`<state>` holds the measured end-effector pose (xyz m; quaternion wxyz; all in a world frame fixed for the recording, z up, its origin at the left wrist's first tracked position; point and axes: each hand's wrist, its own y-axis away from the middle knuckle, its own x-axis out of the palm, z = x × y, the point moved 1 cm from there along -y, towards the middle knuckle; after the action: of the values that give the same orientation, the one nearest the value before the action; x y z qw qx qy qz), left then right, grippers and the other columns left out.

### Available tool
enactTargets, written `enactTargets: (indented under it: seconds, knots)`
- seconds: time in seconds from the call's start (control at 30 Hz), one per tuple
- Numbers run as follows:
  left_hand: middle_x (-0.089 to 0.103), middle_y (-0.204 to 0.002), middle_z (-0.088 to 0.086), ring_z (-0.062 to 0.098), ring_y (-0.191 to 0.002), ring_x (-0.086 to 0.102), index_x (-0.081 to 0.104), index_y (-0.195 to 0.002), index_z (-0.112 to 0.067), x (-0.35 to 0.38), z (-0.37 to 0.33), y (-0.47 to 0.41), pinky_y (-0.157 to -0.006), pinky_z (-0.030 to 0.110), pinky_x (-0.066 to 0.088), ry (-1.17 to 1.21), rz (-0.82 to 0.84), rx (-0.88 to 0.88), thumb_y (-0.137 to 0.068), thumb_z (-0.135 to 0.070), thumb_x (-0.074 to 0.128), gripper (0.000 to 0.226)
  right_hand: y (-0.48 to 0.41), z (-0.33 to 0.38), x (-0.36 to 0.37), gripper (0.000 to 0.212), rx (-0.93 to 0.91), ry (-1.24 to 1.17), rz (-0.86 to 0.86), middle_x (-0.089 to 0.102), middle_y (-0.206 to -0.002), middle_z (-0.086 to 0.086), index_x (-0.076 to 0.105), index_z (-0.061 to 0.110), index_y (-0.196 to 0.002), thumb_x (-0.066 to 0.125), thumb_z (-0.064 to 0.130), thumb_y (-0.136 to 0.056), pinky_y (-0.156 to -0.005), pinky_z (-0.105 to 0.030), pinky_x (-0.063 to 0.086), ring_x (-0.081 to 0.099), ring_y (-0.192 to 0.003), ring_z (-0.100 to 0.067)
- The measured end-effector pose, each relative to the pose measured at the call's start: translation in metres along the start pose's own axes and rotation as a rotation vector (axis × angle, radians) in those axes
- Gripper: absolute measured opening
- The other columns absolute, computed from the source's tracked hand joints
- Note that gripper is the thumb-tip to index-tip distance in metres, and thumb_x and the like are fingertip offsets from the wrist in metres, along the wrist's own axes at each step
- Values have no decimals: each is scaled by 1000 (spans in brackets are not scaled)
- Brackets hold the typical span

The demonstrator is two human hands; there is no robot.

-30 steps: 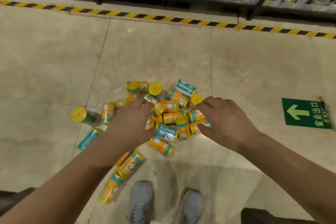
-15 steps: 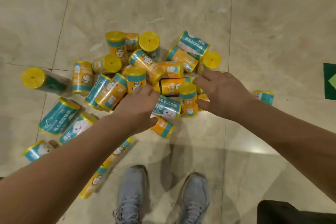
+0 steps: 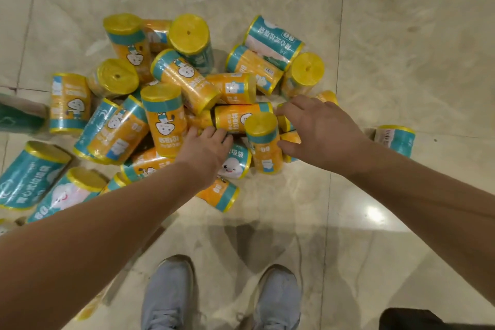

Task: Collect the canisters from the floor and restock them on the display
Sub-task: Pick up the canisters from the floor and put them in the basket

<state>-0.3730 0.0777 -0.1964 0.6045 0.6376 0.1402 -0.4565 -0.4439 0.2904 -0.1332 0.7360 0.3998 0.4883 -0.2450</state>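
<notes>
Both hands reach into heaped canisters [image 3: 184, 80].
Over twenty, several cut off at the left; grips of left hand [image 3: 206, 150] and right hand [image 3: 321, 131] unclear.

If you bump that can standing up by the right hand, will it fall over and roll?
Probably. The upright canister is tall and narrow, so a nudge may tip it. Once down, its round body would likely roll. Its shiny wrap looks slippery to grab.
</notes>
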Motion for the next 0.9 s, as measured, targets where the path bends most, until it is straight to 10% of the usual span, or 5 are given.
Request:
enactTargets:
  seconds: [0.37, 0.57, 0.9]
  knots:
    - [46, -117, 7, 27, -108, 50, 48, -125, -11, -6, 25, 32, -89, 39, 49, 651, -337, -15, -57, -35, 88, 82, -8, 1, -3, 53, 99, -52, 117, 54, -130, -5, 53, 18, -130, 69, 44, -87, -95, -45, 47, 54, -120, -29]
    - [51, -115, -15, -9, -100, 53, 41, -132, -17, -16, 34, 72, -77, 2, 42, 1324, -494, -187, -67, -17, 92, 83, -24, 16, 13, 72, 200, -149, 180, 53, -130, -6, 46, 18, -135, 70, 60, -82, -92, -41, 48, 55, -117, -29]
    - [61, -128, -16, 5, -118, 61, 42, -137, -39, -21, 50, 90, -95, 31, 53, 1654, -493, -203, -68, -27, 93, 87, -44, 33, 25, 80, 290, -222, 156, 52, -128, -11, 48, 11, -133, 80, 53, -73, -90, -39, 47, 56, -116, -31]
